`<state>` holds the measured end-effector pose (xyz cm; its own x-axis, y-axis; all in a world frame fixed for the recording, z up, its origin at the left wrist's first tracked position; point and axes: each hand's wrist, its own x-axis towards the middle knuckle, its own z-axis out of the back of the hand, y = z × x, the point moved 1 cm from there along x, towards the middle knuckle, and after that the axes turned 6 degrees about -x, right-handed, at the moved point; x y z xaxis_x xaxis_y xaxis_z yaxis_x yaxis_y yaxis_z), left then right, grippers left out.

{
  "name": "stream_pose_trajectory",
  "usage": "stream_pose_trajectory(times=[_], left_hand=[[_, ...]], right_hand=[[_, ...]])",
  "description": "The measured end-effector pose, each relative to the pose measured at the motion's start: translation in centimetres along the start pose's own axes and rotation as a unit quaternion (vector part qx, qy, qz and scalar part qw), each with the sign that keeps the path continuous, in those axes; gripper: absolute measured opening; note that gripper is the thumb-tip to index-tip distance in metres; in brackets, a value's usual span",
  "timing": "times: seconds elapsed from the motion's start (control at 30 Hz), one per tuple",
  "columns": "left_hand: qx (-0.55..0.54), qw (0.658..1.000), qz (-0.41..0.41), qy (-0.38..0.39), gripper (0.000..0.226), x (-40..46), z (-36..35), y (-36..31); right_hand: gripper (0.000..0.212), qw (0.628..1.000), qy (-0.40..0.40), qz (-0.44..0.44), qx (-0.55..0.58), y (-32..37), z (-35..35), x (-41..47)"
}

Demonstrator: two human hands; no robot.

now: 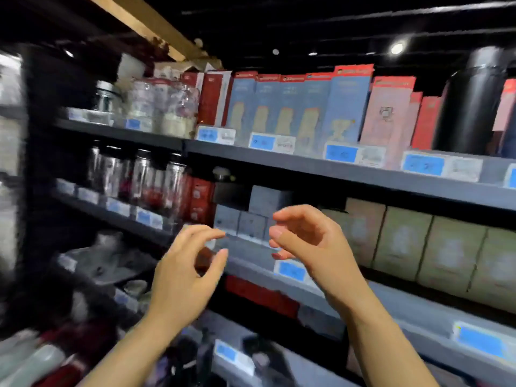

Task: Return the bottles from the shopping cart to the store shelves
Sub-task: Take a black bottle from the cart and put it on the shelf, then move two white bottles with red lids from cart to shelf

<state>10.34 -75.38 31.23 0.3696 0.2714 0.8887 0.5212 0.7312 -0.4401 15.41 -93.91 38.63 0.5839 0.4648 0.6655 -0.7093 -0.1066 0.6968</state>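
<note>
Both my hands are raised in front of the grey store shelves (335, 169), and neither holds anything. My left hand (187, 272) has loosely curved fingers, thumb and forefinger apart. My right hand (307, 238) is also loosely curved, fingers pointing left, just in front of small grey boxes (240, 219) on the middle shelf. Clear bottles with dark caps (139, 177) stand on that shelf at the left. A tall black bottle (472, 107) stands on the upper shelf at the right. The shopping cart is out of view. The picture is blurred.
Blue and red boxes (293, 107) line the upper shelf; pale green boxes (418, 241) fill the middle shelf at right. Blue price tags (290, 270) run along the shelf edges. Dark and red items (69, 353) lie at the lower left. A wooden beam (150, 23) crosses overhead.
</note>
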Motion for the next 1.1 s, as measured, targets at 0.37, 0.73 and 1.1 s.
stream_pose_trajectory(times=[0.37, 0.73, 1.1], left_hand=[[0.1, 0.952, 0.268, 0.112, 0.023, -15.2, 30.1, 15.8], [0.164, 0.868, 0.441, 0.16, 0.014, -25.9, 45.3, 20.5], [0.15, 0.842, 0.467, 0.225, 0.015, -25.4, 48.6, 30.9]], right_hand=[[0.008, 0.938, 0.079, -0.307, 0.136, -8.2, -35.7, -8.0], [0.004, 0.838, 0.191, -0.506, 0.075, -12.3, -50.9, -16.2], [0.012, 0.862, 0.14, -0.473, -0.114, -21.5, -60.4, -12.1]])
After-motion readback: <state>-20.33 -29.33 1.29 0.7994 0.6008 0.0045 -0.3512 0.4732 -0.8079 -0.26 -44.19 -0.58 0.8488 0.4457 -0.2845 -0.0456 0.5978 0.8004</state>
